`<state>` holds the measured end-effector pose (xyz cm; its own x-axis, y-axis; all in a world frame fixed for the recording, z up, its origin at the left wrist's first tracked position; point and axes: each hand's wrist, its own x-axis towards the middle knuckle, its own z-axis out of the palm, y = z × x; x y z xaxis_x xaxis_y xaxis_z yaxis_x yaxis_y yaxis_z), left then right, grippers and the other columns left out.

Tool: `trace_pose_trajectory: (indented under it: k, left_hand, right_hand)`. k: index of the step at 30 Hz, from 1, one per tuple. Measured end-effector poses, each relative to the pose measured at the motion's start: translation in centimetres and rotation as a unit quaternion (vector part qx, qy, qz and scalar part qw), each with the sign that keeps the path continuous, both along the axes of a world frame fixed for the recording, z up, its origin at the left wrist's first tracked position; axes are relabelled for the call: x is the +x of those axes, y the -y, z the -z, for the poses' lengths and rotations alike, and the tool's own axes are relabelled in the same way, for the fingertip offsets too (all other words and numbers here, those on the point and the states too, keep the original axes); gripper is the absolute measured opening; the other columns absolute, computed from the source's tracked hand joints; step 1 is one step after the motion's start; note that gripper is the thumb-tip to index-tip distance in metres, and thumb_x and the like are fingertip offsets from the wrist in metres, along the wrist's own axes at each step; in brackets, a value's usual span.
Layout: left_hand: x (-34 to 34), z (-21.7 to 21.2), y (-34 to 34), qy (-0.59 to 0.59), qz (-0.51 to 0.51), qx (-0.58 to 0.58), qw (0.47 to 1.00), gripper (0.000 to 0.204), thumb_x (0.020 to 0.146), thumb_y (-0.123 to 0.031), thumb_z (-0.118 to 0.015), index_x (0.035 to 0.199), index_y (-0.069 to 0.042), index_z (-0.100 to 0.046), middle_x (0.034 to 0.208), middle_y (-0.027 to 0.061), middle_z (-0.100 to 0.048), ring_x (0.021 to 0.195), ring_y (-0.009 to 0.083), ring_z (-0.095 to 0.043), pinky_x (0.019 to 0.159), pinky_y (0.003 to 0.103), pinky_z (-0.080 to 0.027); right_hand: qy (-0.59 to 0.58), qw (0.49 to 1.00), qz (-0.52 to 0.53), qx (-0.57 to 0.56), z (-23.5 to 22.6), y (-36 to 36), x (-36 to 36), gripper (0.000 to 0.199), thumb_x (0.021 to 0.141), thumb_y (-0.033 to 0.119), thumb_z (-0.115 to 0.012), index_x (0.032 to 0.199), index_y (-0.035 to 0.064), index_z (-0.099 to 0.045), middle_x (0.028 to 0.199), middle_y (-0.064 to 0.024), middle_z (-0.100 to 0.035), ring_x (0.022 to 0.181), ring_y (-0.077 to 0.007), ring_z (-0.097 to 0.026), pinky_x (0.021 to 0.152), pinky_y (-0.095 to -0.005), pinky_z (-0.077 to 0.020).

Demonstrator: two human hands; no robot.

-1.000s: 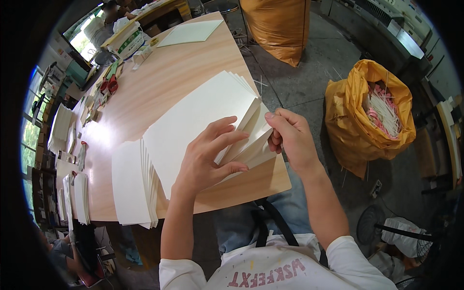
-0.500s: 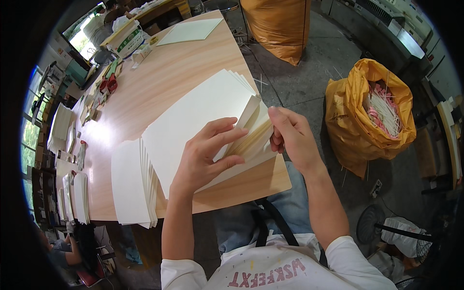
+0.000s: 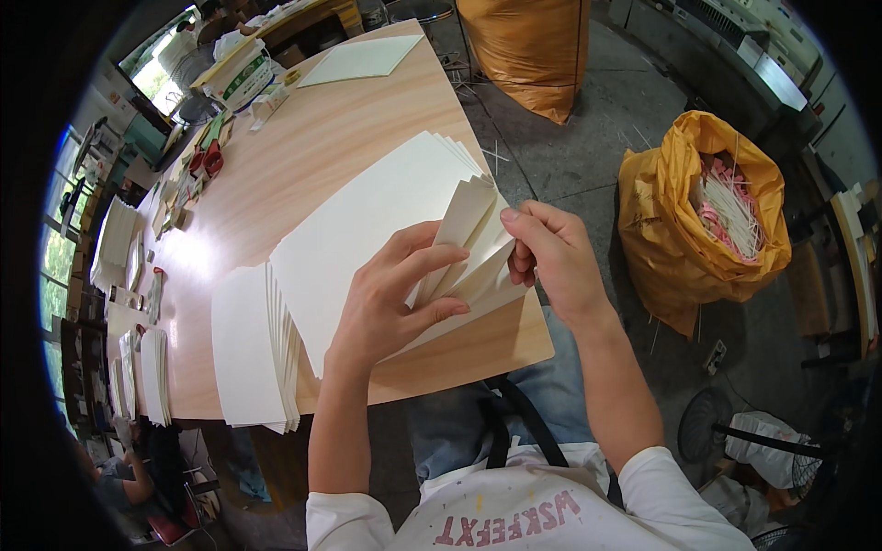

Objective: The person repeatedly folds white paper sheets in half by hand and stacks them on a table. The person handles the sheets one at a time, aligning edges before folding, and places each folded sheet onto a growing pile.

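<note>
Raised flaps: they (image 3: 466, 209) stand between my hands, left of my right hand (image 3: 559, 262) and just by the fingers of my left hand (image 3: 390, 292); their long axis runs away from me, leaning right at the far end.
Nearer hand: the left, its forefinger and thumb reaching toward the flaps from their left side.
Left hand: half open, thumb well apart from forefinger, closed on nothing; my fingers hide the spot, so I can't be sure whether they press on the flaps.
Right hand: thumb and bent fingers pinched together on the loose right-hand edge of the white sheets (image 3: 363, 225).
White sheets: one large stack under my hands, lying on the surface (image 3: 303, 138) near its right-hand corner, long axis slanting from near left to far right.
Fanned stack: one (image 3: 246, 344), just left of the white sheets, its near end jutting past the surface's edge.
Flat pile: one (image 3: 361, 61), at the far end, well apart from my hands.
Orange sacks: two on the floor to my right, one open (image 3: 648, 230) with pink and white scraps (image 3: 730, 216) inside, the other (image 3: 525, 55) farther off.
</note>
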<state>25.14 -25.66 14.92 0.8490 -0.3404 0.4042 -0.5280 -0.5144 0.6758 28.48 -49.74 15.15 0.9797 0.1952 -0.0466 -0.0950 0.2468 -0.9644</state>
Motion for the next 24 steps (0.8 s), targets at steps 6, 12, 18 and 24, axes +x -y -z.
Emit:
trace_pose_trajectory:
  k: [6, 12, 18, 24]
  left_hand:
    - [0.2, 0.2, -0.3, -0.012, 0.010, -0.026, 1.000, 0.053, 0.084, -0.022, -0.101, 0.133, -0.018, -0.082, 0.147, 0.0086, -0.073, 0.125, 0.0303, -0.075, 0.096, 0.043, -0.064]
    - [0.1, 0.1, -0.2, -0.012, 0.009, -0.019, 1.000, 0.055, 0.084, -0.022, -0.100, 0.135, -0.019, -0.082, 0.147, 0.0091, -0.073, 0.126, 0.0313, -0.074, 0.097, 0.043, -0.062]
    - [-0.3, 0.0, 0.4, 0.105, 0.015, 0.125, 0.986, 0.064, 0.089, -0.028, -0.096, 0.149, -0.022, -0.075, 0.151, 0.0119, -0.070, 0.126, 0.0366, -0.073, 0.103, 0.046, -0.062]
    - [-0.2, -0.3, 0.7, 0.097, -0.012, 0.139, 0.985, 0.060, 0.093, -0.026, -0.091, 0.148, -0.011, -0.073, 0.149, 0.0119, -0.071, 0.130, 0.0359, -0.070, 0.103, 0.047, -0.062]
  right_hand:
    - [0.011, 1.000, 0.007, -0.027, -0.1, 0.4, -0.5, 0.042, 0.117, 0.031, -0.065, 0.081, 0.0081, -0.063, 0.070, -0.0002, -0.061, 0.063, -0.0094, -0.058, 0.059, -0.0288, -0.0490]
    - [0.424, 0.810, 0.154, -0.374, 2.8, 1.9, -2.3, 0.011, 0.097, 0.015, -0.075, 0.098, 0.0042, -0.074, 0.095, -0.0128, -0.072, 0.094, -0.0358, -0.070, 0.088, -0.0468, -0.0592]
    - [0.401, 0.845, -0.037, -0.352, 3.2, 0.7, -3.3, 0.033, 0.089, 0.009, -0.075, 0.121, 0.0067, -0.081, 0.129, -0.0182, -0.071, 0.135, -0.0420, -0.061, 0.123, -0.0558, -0.0457]
    - [0.404, 0.848, -0.040, -0.341, 2.9, 0.7, -3.2, 0.033, 0.088, 0.006, -0.073, 0.120, 0.0032, -0.080, 0.129, -0.0185, -0.074, 0.132, -0.0419, -0.062, 0.120, -0.0555, -0.0479]
